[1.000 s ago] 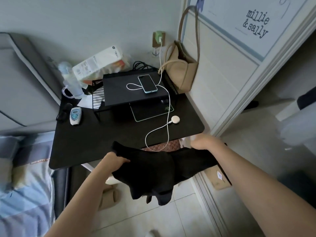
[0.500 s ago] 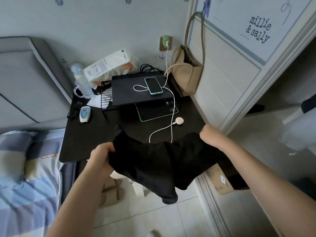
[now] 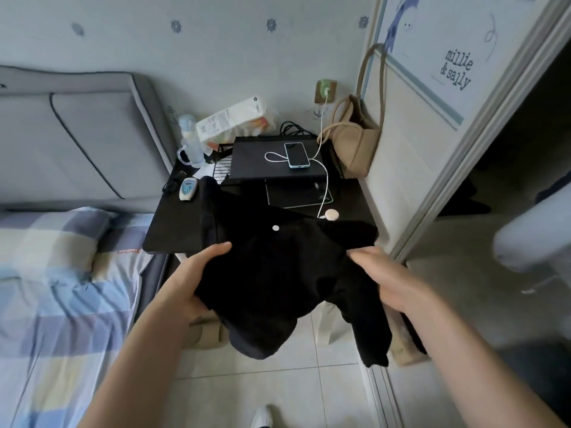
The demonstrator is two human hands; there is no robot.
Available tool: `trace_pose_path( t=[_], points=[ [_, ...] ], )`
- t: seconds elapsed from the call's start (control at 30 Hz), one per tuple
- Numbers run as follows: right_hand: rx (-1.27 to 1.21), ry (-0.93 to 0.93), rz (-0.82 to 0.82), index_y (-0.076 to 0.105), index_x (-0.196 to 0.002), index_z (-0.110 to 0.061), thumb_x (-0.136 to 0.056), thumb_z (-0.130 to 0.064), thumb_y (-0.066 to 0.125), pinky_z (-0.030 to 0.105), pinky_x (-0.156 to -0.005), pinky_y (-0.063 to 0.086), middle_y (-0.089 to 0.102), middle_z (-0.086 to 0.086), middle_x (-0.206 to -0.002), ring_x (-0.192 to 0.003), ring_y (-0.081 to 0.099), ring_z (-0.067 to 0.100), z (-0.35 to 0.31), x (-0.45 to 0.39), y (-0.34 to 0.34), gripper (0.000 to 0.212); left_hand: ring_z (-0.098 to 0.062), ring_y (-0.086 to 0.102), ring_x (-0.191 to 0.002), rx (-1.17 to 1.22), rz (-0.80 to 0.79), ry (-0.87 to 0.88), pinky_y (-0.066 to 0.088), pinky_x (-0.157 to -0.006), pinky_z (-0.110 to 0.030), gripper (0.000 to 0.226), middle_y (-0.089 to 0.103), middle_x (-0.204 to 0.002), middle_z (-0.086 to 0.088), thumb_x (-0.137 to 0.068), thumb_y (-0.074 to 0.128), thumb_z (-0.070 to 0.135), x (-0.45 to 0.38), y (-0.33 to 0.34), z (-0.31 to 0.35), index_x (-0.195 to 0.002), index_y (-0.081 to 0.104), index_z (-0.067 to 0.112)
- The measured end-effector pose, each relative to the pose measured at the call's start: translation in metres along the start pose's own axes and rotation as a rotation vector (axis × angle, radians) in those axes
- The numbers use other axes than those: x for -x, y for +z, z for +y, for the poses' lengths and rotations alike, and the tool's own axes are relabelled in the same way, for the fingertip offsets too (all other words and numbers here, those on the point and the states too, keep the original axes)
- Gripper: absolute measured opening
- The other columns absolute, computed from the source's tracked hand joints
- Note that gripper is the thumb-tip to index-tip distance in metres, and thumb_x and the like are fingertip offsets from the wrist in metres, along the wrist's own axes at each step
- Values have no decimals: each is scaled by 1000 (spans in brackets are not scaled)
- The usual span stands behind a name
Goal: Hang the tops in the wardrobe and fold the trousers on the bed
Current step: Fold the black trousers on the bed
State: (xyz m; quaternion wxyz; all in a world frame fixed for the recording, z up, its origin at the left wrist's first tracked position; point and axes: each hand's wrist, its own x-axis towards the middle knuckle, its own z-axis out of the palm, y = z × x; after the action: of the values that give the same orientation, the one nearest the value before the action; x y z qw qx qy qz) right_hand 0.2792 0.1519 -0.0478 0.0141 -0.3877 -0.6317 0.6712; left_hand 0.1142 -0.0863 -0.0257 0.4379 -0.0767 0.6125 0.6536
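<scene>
- Now one black fabric garment [image 3: 278, 282] is hanging in the air between two bare hands, in front of the near edge of one black bedside table [image 3: 176, 230]; its far flap is lying over the tabletop, and one small white button is showing on it.
- Whether this garment is a top or trousers cannot be told from this view.
- On the left, the left hand [image 3: 191, 282] is gripping the garment's left edge, its fingers curled shut round the cloth with the thumb lying on top.
- On the right, the right hand [image 3: 392, 282] is holding the right edge; its fingers are lying fairly straight along the cloth, and how tightly they are closing underneath cannot be told.
- Two loose ends of the garment are drooping toward the pale tiled floor [image 3: 278, 393].
- At the left, one bed with a blue, cream and grey checked cover [image 3: 55, 298] is lying, with one grey padded headboard [image 3: 74, 143] at its far end.
- On the table, one black raised shelf [image 3: 256, 162] is carrying one phone with a light blue edge [image 3: 296, 155], plugged into one white cable [image 3: 323, 125].
- At the far right of the table, one tan shoulder bag [image 3: 352, 143] is hanging against the white sliding wardrobe door [image 3: 432, 97].
- Further left on the table, one clear baby bottle [image 3: 190, 140] is standing and one small white handheld device [image 3: 187, 189] is lying.
</scene>
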Motion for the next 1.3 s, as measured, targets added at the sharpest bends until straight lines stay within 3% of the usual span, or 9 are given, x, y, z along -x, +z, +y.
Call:
trace_pose_path(
  t=[0.17,0.3,0.4,0.53,0.67,0.87,1.03,1.17,1.3],
  points=[
    [-70,-92,-65,74,-85,-11,-90,5,46,29,-69,54,71,14,-87,-83,68,21,37,43,5,32,-22,68,-58,223,44,110,55,-54,-30,20,70,-70,-7,-82,59,27,45,-7,-43,-84,71,11],
    [-214,-73,-32,70,-71,-14,-89,2,48,30,-67,50,65,11,-74,-71,64,21,57,56,17,33,-18,71,-64,372,37,320,58,-58,-26,33,71,-71,-4,-88,49,22,80,-24,-63,-70,75,15],
    [-366,-3,50,72,-92,-13,-86,-5,59,36,-78,54,70,12,-89,-85,68,25,68,55,35,17,-18,71,-63,413,71,353,59,-58,-26,39,72,-70,-5,-91,45,24,111,-43,-67,-70,76,13],
    [-605,244,-9,67,-110,-12,-86,-28,67,32,-69,52,68,4,-84,-77,65,20,65,53,66,29,-18,72,-68,445,195,423,59,-61,-27,39,73,-75,-5,-91,47,26,147,-81,-76,-71,78,15],
    [-460,296,-313,73,-111,-20,-81,-58,62,39,-95,49,71,7,-112,-105,67,27,47,63,111,50,-19,72,-72,448,327,469,57,-69,-32,28,74,-82,-5,-87,54,27,178,-126,-93,-78,79,17],
    [-232,255,-550,78,-95,-14,-87,-40,62,35,-79,53,73,9,-106,-94,71,25,15,96,218,32,-15,72,-64,389,596,341,46,-69,-34,23,75,-79,-4,-92,55,29,219,-220,-126,-93,70,13],
    [-124,171,-654,80,-88,-19,-89,-37,59,33,-81,51,74,4,-104,-93,71,18,-13,113,307,28,-17,71,-91,441,834,278,49,-83,-32,33,75,-103,-2,-90,61,45,243,-325,-163,-109,69,19],
    [-67,38,-704,72,-107,-15,-89,-37,58,33,-81,53,74,2,-105,-100,70,18,-34,117,371,31,-30,70,-88,341,943,192,53,-80,-37,33,74,-98,-14,-81,75,26,256,-396,-190,-108,68,7],
    [74,-107,-719,67,-114,-14,-89,-37,59,32,-85,54,73,5,-108,-102,69,21,-48,108,425,35,-29,71,-83,334,1005,160,54,-74,-37,21,76,-91,-11,-87,70,21,269,-443,-209,-104,70,8]
  ],
)
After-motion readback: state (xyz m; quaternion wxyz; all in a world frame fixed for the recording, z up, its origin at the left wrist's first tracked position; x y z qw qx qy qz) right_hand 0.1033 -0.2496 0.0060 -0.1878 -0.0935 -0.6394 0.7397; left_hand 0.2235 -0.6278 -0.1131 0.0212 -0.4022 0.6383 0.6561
